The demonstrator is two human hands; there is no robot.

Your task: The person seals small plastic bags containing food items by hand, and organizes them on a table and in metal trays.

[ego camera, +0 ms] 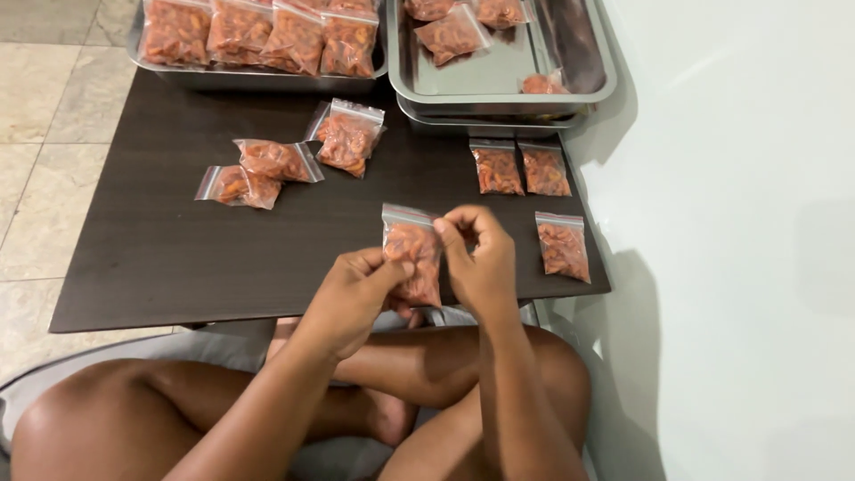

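Crossed bare legs (427,401) lie nearest; above them the left hand (356,298) and right hand (481,258) both pinch one small clear zip-seal plastic bag of orange-red dried pieces (412,254), fingers (450,233) of the right hand clenched on its top edge, left on its side, held upright over the near edge of the dark brown wooden worktop (178,258). Loose bags: three left (276,160), three right (563,245). Beyond, a steel tray packed with bags (258,80) and stacked steel trays, mostly bare (499,76).
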